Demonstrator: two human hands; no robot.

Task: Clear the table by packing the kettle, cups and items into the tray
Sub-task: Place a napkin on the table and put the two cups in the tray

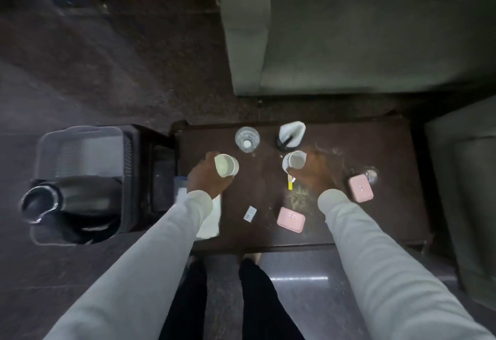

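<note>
I look down on a dark wooden table. My left hand grips a white cup above the table's left part. My right hand holds a second white cup near the middle. Two pink boxes lie on the table, one at the front and one to the right. A clear glass and a white holder stand at the back. A grey tray sits to the left of the table with the black kettle in it.
A small white sachet, a yellow sachet and scattered crumbs lie on the table. White paper lies at the table's left edge. A grey sofa stands behind the table, another seat to its right.
</note>
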